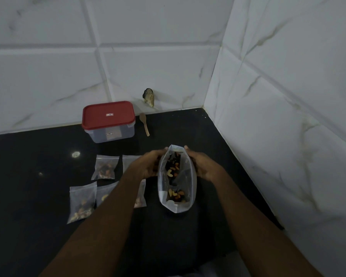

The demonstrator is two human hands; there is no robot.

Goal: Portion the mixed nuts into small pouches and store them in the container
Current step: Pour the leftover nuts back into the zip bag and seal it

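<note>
Hands: L hand (pixel 150 165) and R hand (pixel 200 164) each curl round one side of large clear plastic zip bag of mixed nuts (pixel 177 180), near its open mouth; fingers wrapped, not spread.
Big bag: stands on black stone counter (pixel 38 196), mouth open, some nuts inside, prob. under half full.
Small pouches: clear filled pouch (pixel 105 166) + second filled pouch (pixel 81 203) lie left of bag; approx 3 more partly hidden by L forearm.
Container: clear plastic box w/ red lid (pixel 108 121) at back, lid on, apart from pouches.
Scoop: small wooden spoon (pixel 144 123) just beside box, untouched.
Progress: portioning looks mostly done; storing not yet begun, I judge.
</note>
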